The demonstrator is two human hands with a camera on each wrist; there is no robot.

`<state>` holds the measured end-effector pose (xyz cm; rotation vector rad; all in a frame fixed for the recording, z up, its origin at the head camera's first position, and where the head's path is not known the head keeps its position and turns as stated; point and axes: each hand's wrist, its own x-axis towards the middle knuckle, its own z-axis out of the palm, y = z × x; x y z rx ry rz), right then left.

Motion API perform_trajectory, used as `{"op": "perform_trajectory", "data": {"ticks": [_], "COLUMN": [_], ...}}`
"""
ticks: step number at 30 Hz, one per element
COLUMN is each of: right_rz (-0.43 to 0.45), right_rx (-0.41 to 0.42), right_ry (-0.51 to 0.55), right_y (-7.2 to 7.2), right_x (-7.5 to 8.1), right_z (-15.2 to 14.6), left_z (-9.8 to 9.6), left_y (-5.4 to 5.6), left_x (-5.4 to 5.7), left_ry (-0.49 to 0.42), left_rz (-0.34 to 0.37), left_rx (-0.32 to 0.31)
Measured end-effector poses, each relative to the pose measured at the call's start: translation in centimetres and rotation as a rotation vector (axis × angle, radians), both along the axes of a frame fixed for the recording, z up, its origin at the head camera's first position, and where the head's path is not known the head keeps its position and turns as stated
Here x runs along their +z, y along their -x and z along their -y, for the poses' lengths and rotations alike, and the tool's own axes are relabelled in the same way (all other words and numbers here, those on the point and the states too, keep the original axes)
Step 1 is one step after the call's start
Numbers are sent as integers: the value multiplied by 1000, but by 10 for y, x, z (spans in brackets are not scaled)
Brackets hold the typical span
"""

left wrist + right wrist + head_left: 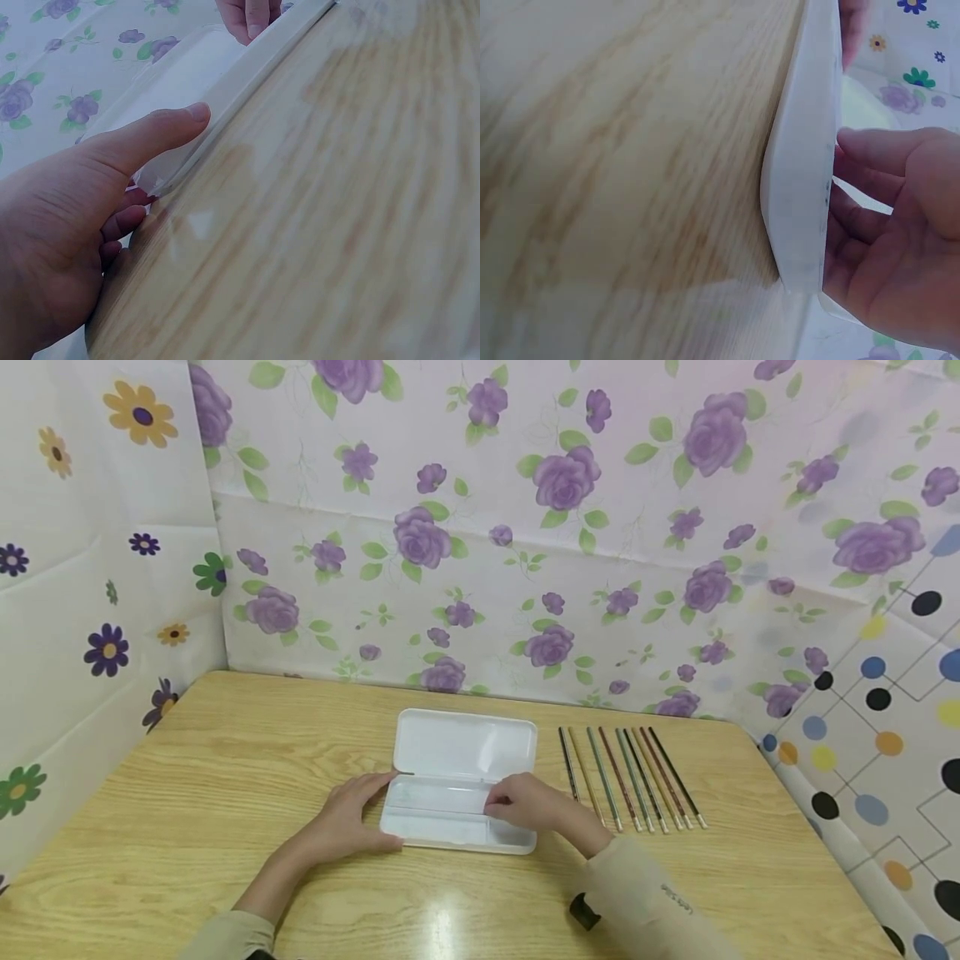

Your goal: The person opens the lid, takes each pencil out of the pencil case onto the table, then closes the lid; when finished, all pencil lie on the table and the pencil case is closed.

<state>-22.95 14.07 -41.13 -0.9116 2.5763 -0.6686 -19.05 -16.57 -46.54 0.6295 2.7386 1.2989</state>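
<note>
A white plastic pencil case (pixel 435 828) lies on the table with its lid (pixel 465 743) tilted back. Inside, a low ridge splits the tray lengthwise. My left hand (pixel 345 818) holds the case's left end, thumb along the front wall and fingers at the back corner near the hinge. My right hand (pixel 528 802) reaches over the right end, its fingers bent down into the tray. In the right wrist view its thumb (pixel 877 150) is close to the rim of the case (pixel 799 180). The fingertips are partly hidden, and I cannot tell whether they pinch anything.
Several pencils (pixel 607 772) with white ends lie side by side right of the case. A flowered sheet (pixel 480 568) hangs along the table's back edge. Patterned sheets stand at the left (pixel 105 610) and right (pixel 862 735). A black object (pixel 583 912) is by my right sleeve.
</note>
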Motion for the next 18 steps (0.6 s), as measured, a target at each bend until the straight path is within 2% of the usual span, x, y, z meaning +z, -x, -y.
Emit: {"op": "perform_trajectory", "data": {"ticks": [10, 18], "right_rz": [41, 4], "right_rx": [30, 86], "right_ry": [20, 29], "right_y": [0, 3], "right_x": [2, 2], "right_z": [-2, -3], "left_z": [0, 0], "left_y": [-2, -2], "left_x": [2, 2], "left_ry": [15, 23], "left_rz": [-9, -1], "left_rx": [-2, 4]}}
